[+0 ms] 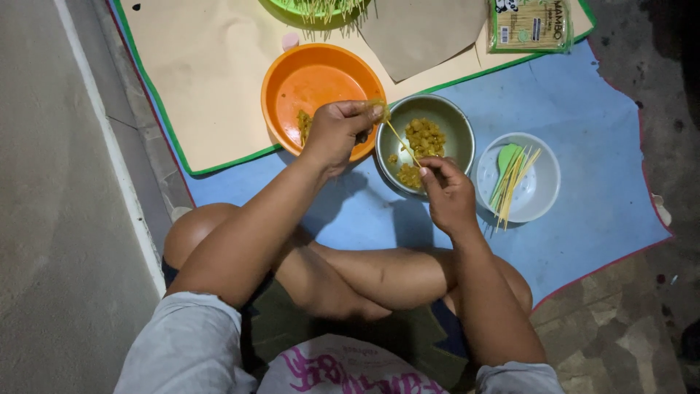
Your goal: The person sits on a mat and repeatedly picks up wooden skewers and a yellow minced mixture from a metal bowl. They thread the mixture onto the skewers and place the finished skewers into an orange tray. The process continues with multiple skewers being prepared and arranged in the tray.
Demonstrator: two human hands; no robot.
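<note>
Yellow-green packet [530, 24] lies top right; both hands' fingers pinch one thin skewer [401, 141].

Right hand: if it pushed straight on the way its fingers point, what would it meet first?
Probably the yellow food pieces in the metal bowl: the right hand, pinching a thin skewer, points up-left into it. Height above them is unclear.

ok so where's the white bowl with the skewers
In the head view, the white bowl sits on the blue mat, just right of the metal bowl, beside the right hand.
</note>
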